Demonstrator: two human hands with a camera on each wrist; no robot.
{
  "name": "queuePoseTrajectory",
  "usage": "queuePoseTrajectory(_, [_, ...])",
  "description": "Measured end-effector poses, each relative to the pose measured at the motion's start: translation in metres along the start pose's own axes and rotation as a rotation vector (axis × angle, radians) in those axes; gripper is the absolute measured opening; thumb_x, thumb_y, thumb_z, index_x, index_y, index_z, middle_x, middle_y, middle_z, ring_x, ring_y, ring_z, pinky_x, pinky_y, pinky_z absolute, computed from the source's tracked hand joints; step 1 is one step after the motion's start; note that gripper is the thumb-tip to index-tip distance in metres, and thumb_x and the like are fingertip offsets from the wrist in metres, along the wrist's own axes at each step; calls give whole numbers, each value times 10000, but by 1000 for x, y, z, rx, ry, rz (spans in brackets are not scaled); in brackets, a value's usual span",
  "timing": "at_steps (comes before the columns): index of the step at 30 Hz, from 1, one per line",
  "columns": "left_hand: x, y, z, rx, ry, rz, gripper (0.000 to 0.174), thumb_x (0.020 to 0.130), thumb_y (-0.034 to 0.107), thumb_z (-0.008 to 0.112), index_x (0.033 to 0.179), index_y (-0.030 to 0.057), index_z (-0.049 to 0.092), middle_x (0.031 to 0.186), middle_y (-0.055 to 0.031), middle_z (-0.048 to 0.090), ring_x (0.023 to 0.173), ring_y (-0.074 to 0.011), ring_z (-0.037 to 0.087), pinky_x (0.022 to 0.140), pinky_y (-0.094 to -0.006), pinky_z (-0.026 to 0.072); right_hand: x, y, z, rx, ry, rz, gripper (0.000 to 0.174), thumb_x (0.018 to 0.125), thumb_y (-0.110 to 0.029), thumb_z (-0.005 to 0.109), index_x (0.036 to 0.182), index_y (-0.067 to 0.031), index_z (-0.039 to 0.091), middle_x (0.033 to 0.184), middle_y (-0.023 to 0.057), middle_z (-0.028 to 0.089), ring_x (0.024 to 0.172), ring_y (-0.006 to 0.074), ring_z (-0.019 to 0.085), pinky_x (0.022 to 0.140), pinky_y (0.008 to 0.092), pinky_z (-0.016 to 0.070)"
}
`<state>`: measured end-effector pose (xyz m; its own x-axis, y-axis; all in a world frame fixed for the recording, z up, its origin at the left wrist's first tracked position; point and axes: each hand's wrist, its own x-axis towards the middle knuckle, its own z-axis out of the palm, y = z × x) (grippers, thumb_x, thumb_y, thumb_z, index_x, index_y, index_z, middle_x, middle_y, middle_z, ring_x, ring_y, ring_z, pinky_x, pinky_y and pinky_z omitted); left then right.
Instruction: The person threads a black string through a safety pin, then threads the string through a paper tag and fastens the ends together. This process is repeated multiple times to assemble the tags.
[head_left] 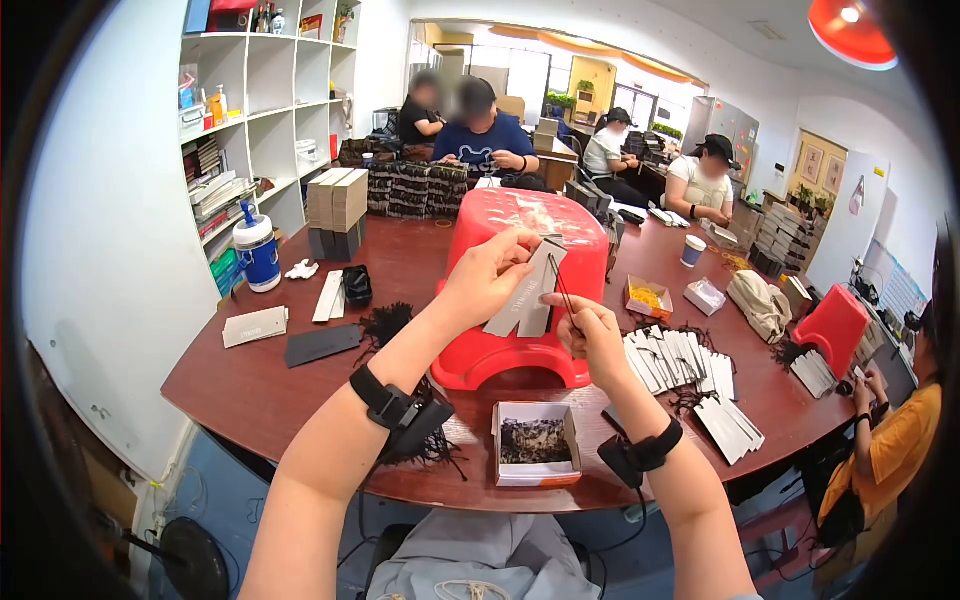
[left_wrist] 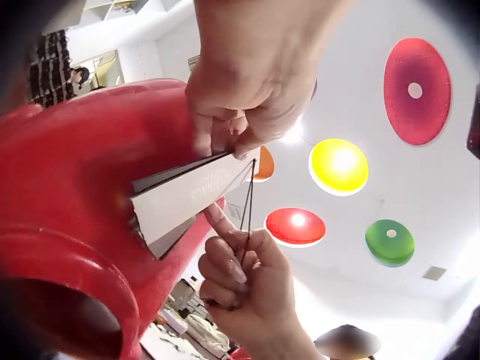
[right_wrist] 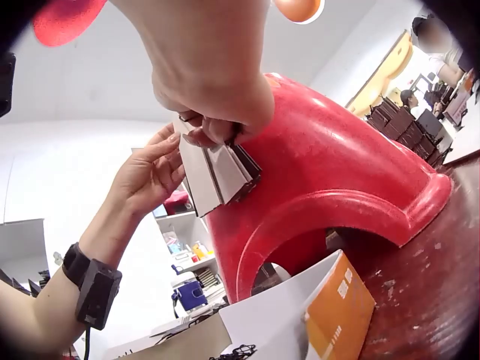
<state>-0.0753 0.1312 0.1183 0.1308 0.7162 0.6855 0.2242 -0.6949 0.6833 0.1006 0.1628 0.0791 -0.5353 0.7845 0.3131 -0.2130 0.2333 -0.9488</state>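
Cord-threading on a grey tag, by the look of it.
Held up in front of the red stool (head_left: 468, 235), the few fanned grey tags (head_left: 522, 305) are pinched near their top end by the left hand (head_left: 490, 275); the right hand (head_left: 595, 338), fingers curled, grips the black cord (left_wrist: 249, 202) running from the front tag's end. Corded tags (head_left: 680, 362) lie rightward on the tabletop (head_left: 230, 375). The next move, I'd say, calls for steadying the card and drawing the cord snug without creasing it.
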Motion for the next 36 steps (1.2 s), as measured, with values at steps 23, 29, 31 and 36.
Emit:
queuePoseTrajectory(23, [-25,18,-4,144,-292,-114,201,758,-22,460,954,24,474,641,-47,485,593,-109,462,583,-257,390,40,-28,5,-345,65,-326,152,822,-141,512,790,1,559,640,-31,516,584,25,436,527,180,353])
queuePoseTrajectory(29, [-27,28,-4,-35,-334,-250,225,777,-39,456,996,15,452,737,7,482,727,-48,466,685,-201,384,29,-44,3,-358,150,-265,130,827,-120,477,784,-5,518,662,-9,525,593,50,474,547,184,383])
queuePoseTrajectory(31, [-32,29,-4,-93,-352,-251,228,779,-39,457,1001,13,450,754,3,493,745,-51,474,697,-200,387,24,-47,-8,-183,148,-295,119,817,-126,460,785,-23,510,720,26,533,662,92,504,663,240,418])
queuePoseTrajectory(36, [-53,37,-6,-252,-431,-299,244,792,-15,468,1032,19,445,843,-26,544,784,-65,494,715,-200,394,-13,-67,-24,621,-74,-129,119,785,-170,436,738,-70,479,715,22,462,721,137,455,761,309,396])
